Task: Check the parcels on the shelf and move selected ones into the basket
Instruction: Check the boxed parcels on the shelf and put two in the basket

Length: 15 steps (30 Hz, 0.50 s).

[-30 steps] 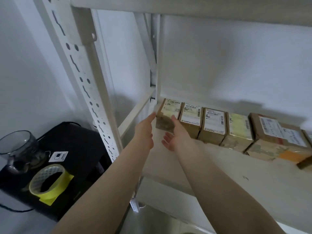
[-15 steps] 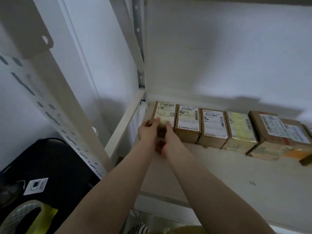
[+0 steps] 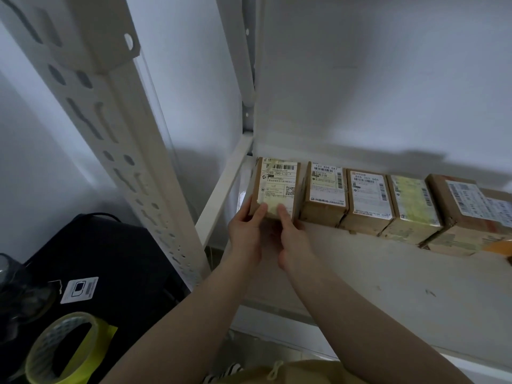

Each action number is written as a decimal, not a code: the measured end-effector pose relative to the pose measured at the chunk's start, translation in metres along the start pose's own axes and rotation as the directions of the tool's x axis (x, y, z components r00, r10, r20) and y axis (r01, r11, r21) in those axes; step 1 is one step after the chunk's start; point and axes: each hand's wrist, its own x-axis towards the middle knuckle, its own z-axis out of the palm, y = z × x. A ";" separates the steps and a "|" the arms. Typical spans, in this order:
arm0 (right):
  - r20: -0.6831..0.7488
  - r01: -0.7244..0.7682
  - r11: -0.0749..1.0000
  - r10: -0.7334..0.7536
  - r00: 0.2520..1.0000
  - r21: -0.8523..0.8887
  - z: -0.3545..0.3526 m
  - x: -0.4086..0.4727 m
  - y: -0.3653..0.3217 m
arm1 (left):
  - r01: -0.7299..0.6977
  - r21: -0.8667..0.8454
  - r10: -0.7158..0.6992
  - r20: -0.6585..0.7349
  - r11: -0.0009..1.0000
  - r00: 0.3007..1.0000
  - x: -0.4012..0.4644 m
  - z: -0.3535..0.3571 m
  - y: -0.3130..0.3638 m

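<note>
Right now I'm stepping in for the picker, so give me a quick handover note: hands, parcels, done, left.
Left hand and right hand: both grip the near end of the leftmost parcel, label up, at the shelf's left end.
Other parcels: four more in a row to its right on the shelf, untouched.
Basket: not clearly in view.
Done: first parcel grasped.
Left: read its label, decide on it, check the rest.
</note>
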 end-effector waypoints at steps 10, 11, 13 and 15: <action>0.012 0.053 0.999 -0.053 0.999 0.000 -0.004 -0.006 0.003 | -0.003 -0.035 0.005 0.078 0.999 0.997 0.001 -0.008 -0.005; 0.013 0.052 0.999 -0.052 0.999 0.005 -0.004 -0.006 0.003 | -0.003 -0.036 0.006 0.081 0.999 0.997 0.001 -0.008 -0.006; 0.015 0.054 0.998 -0.054 0.998 0.012 -0.003 -0.006 0.003 | -0.006 -0.030 0.008 0.083 1.000 0.997 0.002 -0.009 -0.006; 0.004 0.064 0.998 -0.064 0.998 0.011 -0.003 -0.005 0.003 | -0.003 -0.021 0.004 0.075 1.000 0.997 0.003 -0.009 -0.006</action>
